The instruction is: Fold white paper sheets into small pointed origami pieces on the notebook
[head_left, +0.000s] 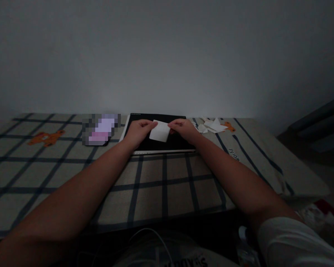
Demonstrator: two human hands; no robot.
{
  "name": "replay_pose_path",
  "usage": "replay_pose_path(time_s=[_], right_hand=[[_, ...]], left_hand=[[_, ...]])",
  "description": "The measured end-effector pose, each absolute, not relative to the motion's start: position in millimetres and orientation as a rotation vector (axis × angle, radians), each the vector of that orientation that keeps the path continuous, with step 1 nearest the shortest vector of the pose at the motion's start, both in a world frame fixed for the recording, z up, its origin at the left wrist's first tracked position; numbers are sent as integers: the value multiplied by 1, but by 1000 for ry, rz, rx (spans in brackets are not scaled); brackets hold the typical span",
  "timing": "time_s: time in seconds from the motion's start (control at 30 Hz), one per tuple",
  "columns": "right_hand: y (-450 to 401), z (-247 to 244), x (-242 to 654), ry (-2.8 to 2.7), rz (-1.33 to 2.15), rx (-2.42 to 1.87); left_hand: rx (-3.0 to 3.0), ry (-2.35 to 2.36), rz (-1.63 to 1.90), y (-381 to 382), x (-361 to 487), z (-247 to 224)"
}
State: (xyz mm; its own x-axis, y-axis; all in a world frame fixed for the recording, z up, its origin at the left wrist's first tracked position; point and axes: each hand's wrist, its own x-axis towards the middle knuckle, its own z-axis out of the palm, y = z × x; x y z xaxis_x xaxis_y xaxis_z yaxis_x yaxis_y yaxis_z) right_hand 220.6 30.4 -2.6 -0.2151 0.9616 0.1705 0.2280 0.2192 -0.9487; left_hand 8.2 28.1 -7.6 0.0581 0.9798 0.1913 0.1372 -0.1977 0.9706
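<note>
A small white piece of paper (pixel 159 132) is held up between my two hands, over a black notebook (pixel 172 146) that lies on the table. My left hand (pixel 140 131) pinches the paper's upper left edge between thumb and fingers. At its upper right edge my right hand (pixel 183 128) grips it the same way. Whether the paper is folded I cannot tell. White page edges show along the notebook's left and front sides. Parts of its cover are hidden behind both hands.
A checked cloth covers the table (pixel 150 174), which stands against a grey wall (pixel 167 55). Left of the notebook lies a phone (pixel 101 129) with a lit, blurred screen. Several white paper pieces (pixel 214 125) are heaped at the right. A white cable (pixel 156 233) hangs below the front edge.
</note>
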Motion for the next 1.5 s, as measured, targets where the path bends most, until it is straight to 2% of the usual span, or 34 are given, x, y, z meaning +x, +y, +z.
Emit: replay_pose_path(time_s=[0.47, 0.8, 1.5], right_hand=[[30, -3, 224, -1685, 1041, -1081], [34, -8, 221, -1463, 1327, -1049], [38, -8, 227, -1447, 1178, -1105]], left_hand=[[1494, 1169, 1236, 28, 7, -5], [1542, 1185, 1359, 33, 3, -9], [1516, 1141, 1260, 30, 5, -7]])
